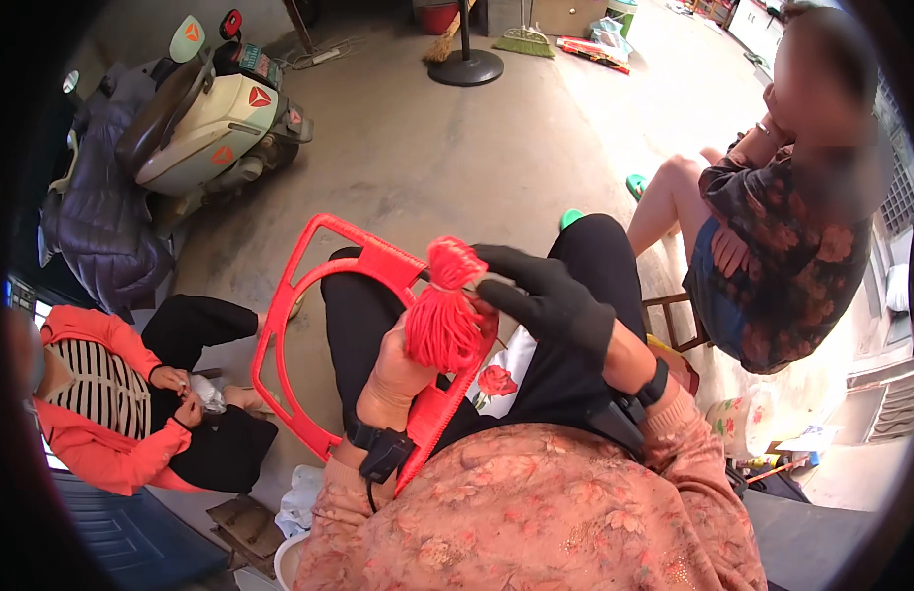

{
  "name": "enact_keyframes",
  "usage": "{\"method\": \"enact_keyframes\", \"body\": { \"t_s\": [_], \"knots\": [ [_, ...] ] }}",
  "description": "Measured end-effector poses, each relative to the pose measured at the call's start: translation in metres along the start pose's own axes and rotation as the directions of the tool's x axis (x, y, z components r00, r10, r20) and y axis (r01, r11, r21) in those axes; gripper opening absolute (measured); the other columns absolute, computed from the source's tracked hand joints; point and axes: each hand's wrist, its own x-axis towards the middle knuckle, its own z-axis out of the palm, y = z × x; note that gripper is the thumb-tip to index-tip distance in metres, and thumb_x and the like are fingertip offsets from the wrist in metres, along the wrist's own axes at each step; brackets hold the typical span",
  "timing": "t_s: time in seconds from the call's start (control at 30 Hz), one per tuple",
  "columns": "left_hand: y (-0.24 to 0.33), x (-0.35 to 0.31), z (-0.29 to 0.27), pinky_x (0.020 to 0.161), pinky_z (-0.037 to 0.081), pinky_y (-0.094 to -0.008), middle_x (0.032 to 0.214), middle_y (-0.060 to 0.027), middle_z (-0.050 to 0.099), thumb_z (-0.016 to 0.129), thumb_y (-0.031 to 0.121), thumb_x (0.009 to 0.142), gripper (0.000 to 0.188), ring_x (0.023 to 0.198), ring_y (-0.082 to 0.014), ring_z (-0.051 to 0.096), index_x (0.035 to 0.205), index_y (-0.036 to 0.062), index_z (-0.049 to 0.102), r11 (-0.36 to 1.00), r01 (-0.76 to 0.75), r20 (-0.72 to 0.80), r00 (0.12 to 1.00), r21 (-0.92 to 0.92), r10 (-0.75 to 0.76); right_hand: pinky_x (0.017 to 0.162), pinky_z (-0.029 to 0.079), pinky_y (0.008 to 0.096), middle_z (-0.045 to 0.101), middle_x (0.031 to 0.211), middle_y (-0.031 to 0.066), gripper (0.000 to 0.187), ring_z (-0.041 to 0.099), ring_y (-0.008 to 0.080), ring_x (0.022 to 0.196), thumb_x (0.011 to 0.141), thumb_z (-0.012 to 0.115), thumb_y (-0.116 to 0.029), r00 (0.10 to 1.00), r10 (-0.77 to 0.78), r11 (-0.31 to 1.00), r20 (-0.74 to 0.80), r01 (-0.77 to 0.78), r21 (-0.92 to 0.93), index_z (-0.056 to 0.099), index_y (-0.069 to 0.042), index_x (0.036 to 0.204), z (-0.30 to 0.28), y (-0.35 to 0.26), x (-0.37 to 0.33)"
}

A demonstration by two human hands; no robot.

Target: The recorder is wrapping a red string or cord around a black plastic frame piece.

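Observation:
A thick red cord tassel, bound at its neck with a rounded head above and loose strands hanging, stands upright over my lap. My left hand, bare, is wrapped round it from the left and behind, its fingers partly hidden by the strands. From the right my right hand, in a black glove, has its fingers closing on the bound neck; the exact pinch is partly hidden. Beneath the tassel a red frame with a round ring inside it leans across my left thigh, its edges wrapped in red cord. Both wrists carry black strapped devices.
A person in an orange jacket sits at the left, fingering something small. Another person in a dark flowered top sits on a stool at the right. A scooter stands far left. Further off are a black stand base and a broom.

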Motion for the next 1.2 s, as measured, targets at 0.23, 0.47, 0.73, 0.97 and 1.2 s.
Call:
{"method": "enact_keyframes", "body": {
  "t_s": [0.23, 0.47, 0.73, 0.97, 1.2],
  "knots": [
    [-0.003, 0.000, 0.009, 0.098, 0.044, -0.0369, 0.122, -0.0095, 0.060, 0.052, 0.024, 0.095, 0.039, 0.112, -0.0217, 0.057, 0.127, 0.0017, 0.052, 0.889, 0.111, 0.194, 0.981, -0.445, -0.026, 0.095, 0.045, 0.0294, 0.061, 0.119, 0.0096, 0.046, 0.057, 0.0150, 0.107, 0.084, 0.065, -0.010, 0.915, -0.007, 0.860, 0.403, -0.200, 0.470, 0.051, 0.003, 0.126, 0.012, -0.008, 0.014],
    [0.014, 0.011, 0.033, 0.084, 0.048, -0.0324, 0.123, -0.0116, 0.058, 0.056, 0.044, 0.089, 0.062, 0.108, -0.0210, 0.058, 0.132, 0.0008, 0.045, 0.932, 0.131, 0.301, 0.953, -0.338, -0.025, 0.090, 0.047, 0.0298, 0.062, 0.112, 0.0096, 0.047, 0.058, 0.0150, 0.105, 0.078, 0.066, -0.002, 1.000, 0.010, 0.765, -0.001, -0.007, 0.644, 0.049, 0.001, 0.122, 0.006, -0.013, 0.014],
    [0.016, 0.002, 0.027, 0.044, 0.034, -0.0162, 0.066, -0.0025, 0.058, 0.050, 0.031, 0.099, 0.032, 0.047, -0.0042, 0.044, 0.098, 0.0008, 0.061, 0.949, 0.292, 0.400, 0.889, -0.116, -0.224, 0.095, 0.047, 0.0435, 0.060, 0.117, 0.0148, 0.041, 0.057, 0.0314, 0.114, 0.092, 0.059, -0.025, 0.966, 0.161, 0.420, -0.202, 0.118, 0.900, 0.050, 0.001, 0.122, -0.039, 0.008, 0.001],
    [0.015, 0.007, 0.034, 0.043, 0.034, -0.0171, 0.063, -0.0008, 0.054, 0.047, 0.034, 0.100, 0.034, 0.046, -0.0046, 0.042, 0.092, 0.0032, 0.060, 0.968, 0.168, 0.214, 0.969, -0.187, -0.127, 0.081, 0.046, 0.0316, 0.056, 0.091, 0.0046, 0.032, 0.056, 0.0157, 0.082, 0.091, 0.061, -0.021, 0.901, 0.267, 0.360, -0.342, 0.236, 0.903, 0.052, -0.003, 0.116, -0.087, 0.073, -0.086],
    [0.013, 0.000, 0.042, 0.046, 0.039, -0.0173, 0.066, -0.0017, 0.059, 0.051, 0.026, 0.097, 0.029, 0.051, -0.0041, 0.050, 0.081, 0.0036, 0.060, 0.979, 0.125, 0.173, 0.973, 0.160, -0.152, 0.077, 0.052, 0.0306, 0.066, 0.100, 0.0075, 0.024, 0.064, 0.0159, 0.086, 0.082, 0.067, -0.008, 0.907, 0.316, 0.856, -0.277, -0.148, 0.495, 0.062, -0.001, 0.105, -0.039, 0.036, -0.095]
  ]
}}
